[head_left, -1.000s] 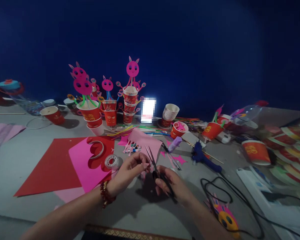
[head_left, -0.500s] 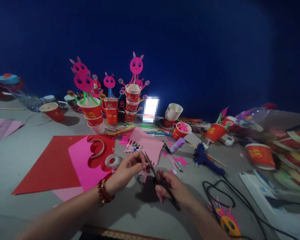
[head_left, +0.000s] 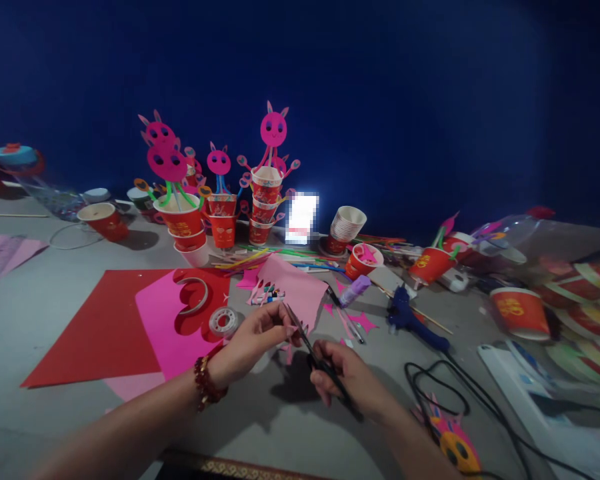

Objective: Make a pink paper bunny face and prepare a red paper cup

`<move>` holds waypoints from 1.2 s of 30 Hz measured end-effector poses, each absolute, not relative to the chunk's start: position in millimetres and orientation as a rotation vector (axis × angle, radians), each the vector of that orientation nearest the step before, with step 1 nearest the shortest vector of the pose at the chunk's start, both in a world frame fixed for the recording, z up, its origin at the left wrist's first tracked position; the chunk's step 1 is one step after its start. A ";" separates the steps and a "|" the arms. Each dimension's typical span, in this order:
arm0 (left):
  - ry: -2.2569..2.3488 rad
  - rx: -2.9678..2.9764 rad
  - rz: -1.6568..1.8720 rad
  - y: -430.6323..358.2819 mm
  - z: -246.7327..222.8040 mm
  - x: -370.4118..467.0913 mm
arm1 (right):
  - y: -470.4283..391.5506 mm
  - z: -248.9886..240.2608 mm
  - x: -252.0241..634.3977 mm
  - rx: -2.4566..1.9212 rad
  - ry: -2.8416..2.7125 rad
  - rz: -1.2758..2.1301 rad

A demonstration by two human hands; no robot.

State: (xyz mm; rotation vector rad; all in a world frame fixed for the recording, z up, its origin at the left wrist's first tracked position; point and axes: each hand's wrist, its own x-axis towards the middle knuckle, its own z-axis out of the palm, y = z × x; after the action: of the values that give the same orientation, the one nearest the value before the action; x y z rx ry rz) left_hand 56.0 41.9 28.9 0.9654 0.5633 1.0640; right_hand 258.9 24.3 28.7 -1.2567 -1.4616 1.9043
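In the head view my right hand [head_left: 343,377] is closed round the handles of a pair of black scissors [head_left: 306,343], whose blades point up and left. My left hand [head_left: 263,337] pinches a small piece of pink paper [head_left: 291,331] right at the blades. Part of that paper is hidden by my fingers and the scissors. Just beyond my left hand lie several small markers or tubes [head_left: 267,297] on a pale pink sheet [head_left: 300,287]. A roll of clear tape [head_left: 225,323] sits left of my left hand.
Red card [head_left: 90,333] and a bright pink sheet [head_left: 155,313] lie on the left. A blue glue gun [head_left: 415,320] with a black cord is at right. Cup figures [head_left: 180,220] stand at the back near stacked cups [head_left: 347,227] and a glowing screen [head_left: 301,220].
Almost nothing differs. Both hands keep their hold on the paper and scissors, and the view has shifted very slightly.
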 end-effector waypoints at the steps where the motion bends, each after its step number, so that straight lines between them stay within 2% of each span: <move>1: 0.567 0.967 1.063 42.0 28.9 56.0 | 24.6 28.0 259.3 -1.259 -1.461 1.903; 28: 0.613 0.986 1.024 44.8 31.1 53.2 | 28.4 23.8 262.6 -1.255 -1.509 1.854; 32: 0.637 1.008 1.026 43.0 32.2 55.7 | 28.4 23.0 261.9 -1.292 -1.423 1.774; 36: 0.713 1.118 0.965 37.2 31.6 60.2 | 28.2 26.1 260.6 -1.187 -1.347 1.534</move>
State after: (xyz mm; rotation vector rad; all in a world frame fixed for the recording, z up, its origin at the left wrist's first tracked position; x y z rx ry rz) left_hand 60.2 37.2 31.6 1.1183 0.7132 0.9652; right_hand 260.6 28.2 26.1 -1.1871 -1.3475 1.5336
